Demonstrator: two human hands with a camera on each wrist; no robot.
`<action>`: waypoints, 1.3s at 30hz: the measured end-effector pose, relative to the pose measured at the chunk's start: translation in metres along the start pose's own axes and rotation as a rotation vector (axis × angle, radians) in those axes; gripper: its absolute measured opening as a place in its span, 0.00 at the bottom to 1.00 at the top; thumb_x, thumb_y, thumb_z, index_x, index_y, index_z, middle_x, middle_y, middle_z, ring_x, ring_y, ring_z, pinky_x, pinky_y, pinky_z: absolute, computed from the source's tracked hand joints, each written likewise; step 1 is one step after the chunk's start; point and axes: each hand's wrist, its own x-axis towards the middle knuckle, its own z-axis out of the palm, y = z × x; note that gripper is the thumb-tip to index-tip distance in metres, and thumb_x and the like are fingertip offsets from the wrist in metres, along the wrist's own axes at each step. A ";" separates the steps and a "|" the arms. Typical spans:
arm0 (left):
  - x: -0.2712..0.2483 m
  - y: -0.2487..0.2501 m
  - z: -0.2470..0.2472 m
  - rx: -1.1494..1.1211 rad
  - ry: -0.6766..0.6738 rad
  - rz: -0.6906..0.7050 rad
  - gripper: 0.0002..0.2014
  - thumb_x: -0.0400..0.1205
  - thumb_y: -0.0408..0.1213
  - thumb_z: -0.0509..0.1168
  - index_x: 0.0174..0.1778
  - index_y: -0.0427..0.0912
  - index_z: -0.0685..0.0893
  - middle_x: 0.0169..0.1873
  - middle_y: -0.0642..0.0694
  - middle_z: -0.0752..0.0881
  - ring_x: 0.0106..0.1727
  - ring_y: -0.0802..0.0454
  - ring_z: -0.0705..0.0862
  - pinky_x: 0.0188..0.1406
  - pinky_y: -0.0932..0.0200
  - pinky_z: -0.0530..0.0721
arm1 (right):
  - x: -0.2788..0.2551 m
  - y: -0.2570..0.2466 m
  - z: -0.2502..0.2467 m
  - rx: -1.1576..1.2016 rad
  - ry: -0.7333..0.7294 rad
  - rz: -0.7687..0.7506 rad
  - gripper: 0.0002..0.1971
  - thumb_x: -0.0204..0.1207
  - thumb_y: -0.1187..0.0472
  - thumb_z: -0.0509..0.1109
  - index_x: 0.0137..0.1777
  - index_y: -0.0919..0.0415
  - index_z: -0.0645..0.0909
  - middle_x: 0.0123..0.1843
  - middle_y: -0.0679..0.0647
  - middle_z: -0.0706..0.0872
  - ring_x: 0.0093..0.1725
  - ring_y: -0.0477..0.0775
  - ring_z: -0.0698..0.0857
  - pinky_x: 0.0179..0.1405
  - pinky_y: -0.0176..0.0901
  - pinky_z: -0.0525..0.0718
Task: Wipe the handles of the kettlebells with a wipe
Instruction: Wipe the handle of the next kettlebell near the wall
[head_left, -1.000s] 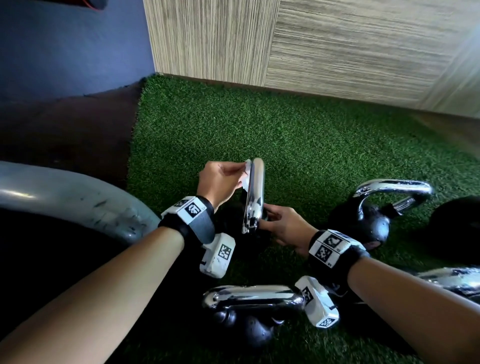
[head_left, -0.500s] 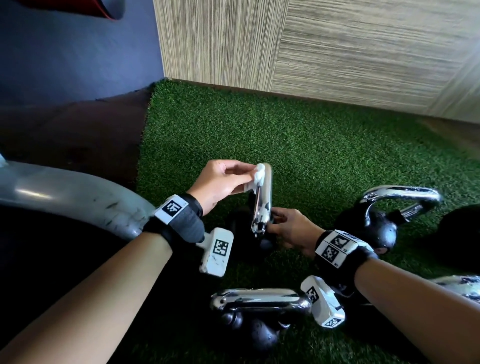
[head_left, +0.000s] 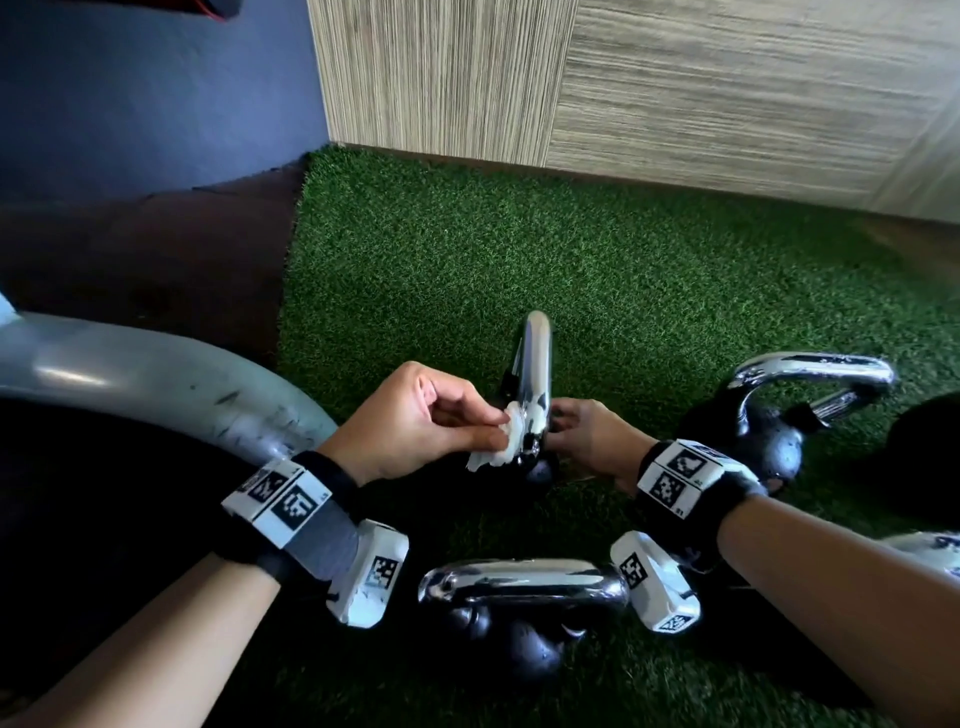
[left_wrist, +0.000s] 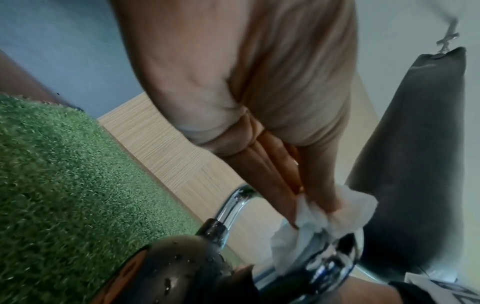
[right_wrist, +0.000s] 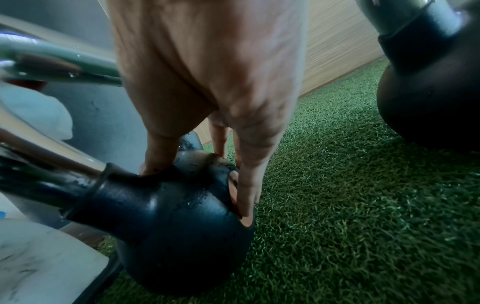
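Note:
A black kettlebell (right_wrist: 182, 226) stands on the green turf, its chrome handle (head_left: 537, 364) pointing away from me. My left hand (head_left: 496, 426) pinches a crumpled white wipe (head_left: 506, 441) against the near, lower end of that handle. The left wrist view shows the wipe (left_wrist: 319, 218) bunched under the fingertips on the chrome handle (left_wrist: 231, 207). My right hand (head_left: 576, 431) grips the kettlebell's round body from the right. In the right wrist view its thumb sits by the neck and its fingers (right_wrist: 246, 195) reach over the far side.
A second kettlebell (head_left: 519, 587) stands close to me between my wrists, a third (head_left: 810, 374) to the right, and another chrome handle (head_left: 924, 556) at the right edge. A grey curved metal tube (head_left: 156, 379) runs on the left. The wood-panelled wall (head_left: 623, 104) borders the turf (head_left: 519, 249).
My left hand has slid the wipe from the far top end of the handle down to its near end. The right hand has stayed on the kettlebell's body.

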 end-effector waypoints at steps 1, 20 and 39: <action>-0.001 0.000 -0.001 0.028 0.010 0.004 0.07 0.68 0.37 0.83 0.40 0.49 0.94 0.40 0.51 0.96 0.43 0.59 0.93 0.49 0.68 0.88 | 0.001 0.001 0.000 0.010 0.001 0.002 0.14 0.76 0.69 0.78 0.60 0.58 0.85 0.55 0.61 0.91 0.42 0.54 0.90 0.34 0.42 0.90; 0.009 0.015 -0.023 -0.392 0.375 -0.243 0.14 0.74 0.35 0.77 0.56 0.36 0.90 0.45 0.40 0.95 0.42 0.52 0.92 0.42 0.63 0.91 | -0.057 -0.091 -0.008 -0.426 0.451 -0.703 0.11 0.76 0.66 0.79 0.58 0.64 0.89 0.48 0.52 0.89 0.38 0.39 0.81 0.38 0.26 0.81; 0.015 -0.019 -0.007 0.402 -0.182 -0.323 0.49 0.70 0.42 0.81 0.87 0.56 0.66 0.82 0.49 0.72 0.81 0.52 0.72 0.76 0.55 0.75 | -0.051 -0.105 -0.015 -0.517 0.504 -0.587 0.11 0.76 0.61 0.80 0.58 0.59 0.91 0.47 0.48 0.91 0.37 0.51 0.89 0.30 0.37 0.88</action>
